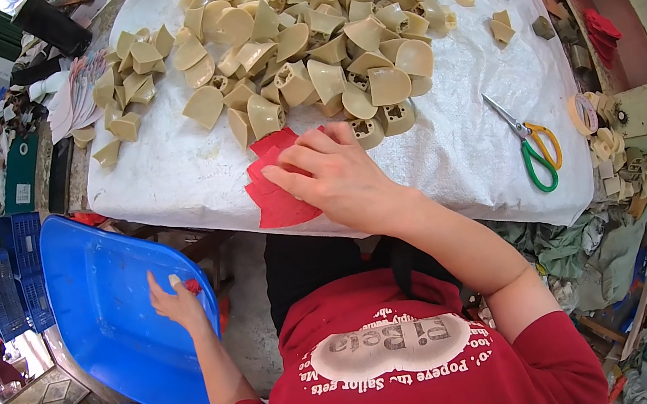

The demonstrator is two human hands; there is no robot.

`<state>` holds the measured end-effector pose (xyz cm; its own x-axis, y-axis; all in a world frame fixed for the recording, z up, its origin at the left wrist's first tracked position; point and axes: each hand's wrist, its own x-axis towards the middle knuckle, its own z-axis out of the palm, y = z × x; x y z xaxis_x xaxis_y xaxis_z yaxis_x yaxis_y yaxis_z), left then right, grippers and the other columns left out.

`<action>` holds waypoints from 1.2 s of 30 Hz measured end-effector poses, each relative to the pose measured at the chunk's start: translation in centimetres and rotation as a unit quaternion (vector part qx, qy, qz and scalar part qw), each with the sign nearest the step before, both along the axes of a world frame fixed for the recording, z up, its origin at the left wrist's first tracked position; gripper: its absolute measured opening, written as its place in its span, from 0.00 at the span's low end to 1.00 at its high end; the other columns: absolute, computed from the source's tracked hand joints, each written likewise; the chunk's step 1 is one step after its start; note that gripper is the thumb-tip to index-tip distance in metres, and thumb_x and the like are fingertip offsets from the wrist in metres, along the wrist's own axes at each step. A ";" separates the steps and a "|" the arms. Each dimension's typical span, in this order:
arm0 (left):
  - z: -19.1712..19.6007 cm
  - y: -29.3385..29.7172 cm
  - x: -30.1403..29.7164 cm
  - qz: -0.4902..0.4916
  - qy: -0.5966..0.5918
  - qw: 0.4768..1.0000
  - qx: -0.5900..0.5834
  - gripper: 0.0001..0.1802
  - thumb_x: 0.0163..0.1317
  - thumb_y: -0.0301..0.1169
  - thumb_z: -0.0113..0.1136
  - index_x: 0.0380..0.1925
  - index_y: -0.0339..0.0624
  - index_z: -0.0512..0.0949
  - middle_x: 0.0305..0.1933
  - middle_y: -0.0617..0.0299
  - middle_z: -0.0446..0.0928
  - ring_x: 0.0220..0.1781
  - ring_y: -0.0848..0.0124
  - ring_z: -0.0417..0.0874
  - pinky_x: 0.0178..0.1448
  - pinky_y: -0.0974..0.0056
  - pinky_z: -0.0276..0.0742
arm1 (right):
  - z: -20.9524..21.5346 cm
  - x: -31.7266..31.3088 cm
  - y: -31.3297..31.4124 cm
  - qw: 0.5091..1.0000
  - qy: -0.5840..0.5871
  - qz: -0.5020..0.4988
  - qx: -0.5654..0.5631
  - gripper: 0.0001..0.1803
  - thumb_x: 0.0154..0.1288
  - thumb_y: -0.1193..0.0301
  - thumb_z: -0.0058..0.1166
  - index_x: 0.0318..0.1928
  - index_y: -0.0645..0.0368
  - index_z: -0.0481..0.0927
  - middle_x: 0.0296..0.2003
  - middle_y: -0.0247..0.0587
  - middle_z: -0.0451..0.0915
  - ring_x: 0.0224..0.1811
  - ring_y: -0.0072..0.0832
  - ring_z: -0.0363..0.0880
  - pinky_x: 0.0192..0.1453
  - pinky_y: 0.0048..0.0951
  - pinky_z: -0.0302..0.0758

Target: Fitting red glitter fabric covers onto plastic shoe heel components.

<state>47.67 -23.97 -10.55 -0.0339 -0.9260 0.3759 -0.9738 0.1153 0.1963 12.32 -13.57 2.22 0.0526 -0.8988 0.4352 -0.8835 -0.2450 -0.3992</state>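
Note:
My right hand lies over a fanned stack of red cut pieces at the near edge of the table, its fingers curled onto them. The pieces look like thin sheet material; part of the stack is hidden under the hand. Just beyond them spreads a large heap of beige moulded shoe heels. My left hand is down at the blue plastic tub, inside its right rim, with fingers stretched apart. A light wrap shows on one finger. Beside that hand is a small red bit, too small to name.
Scissors with one green and one yellow handle lie on the white table cover at right. A tape roll sits by the right edge. More red pieces are at far right. Blue crates stand left of the tub.

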 end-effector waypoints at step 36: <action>14.9 6.6 -30.8 -0.362 0.647 0.418 0.525 0.28 0.70 0.50 0.38 0.59 0.40 0.64 0.60 0.59 0.70 0.60 0.61 0.72 0.57 0.58 0.68 | 1.1 -10.3 9.4 0.819 -0.472 -0.325 0.037 0.15 0.53 0.71 0.56 0.42 0.63 0.74 0.34 0.46 0.81 0.33 0.32 0.81 0.40 0.27 0.76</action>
<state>16.84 -17.32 4.34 -0.8459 -0.5261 -0.0877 0.2409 -0.5235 0.8173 2.05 -4.19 3.34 -0.7753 -0.6296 -0.0504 -0.1079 0.2107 -0.9716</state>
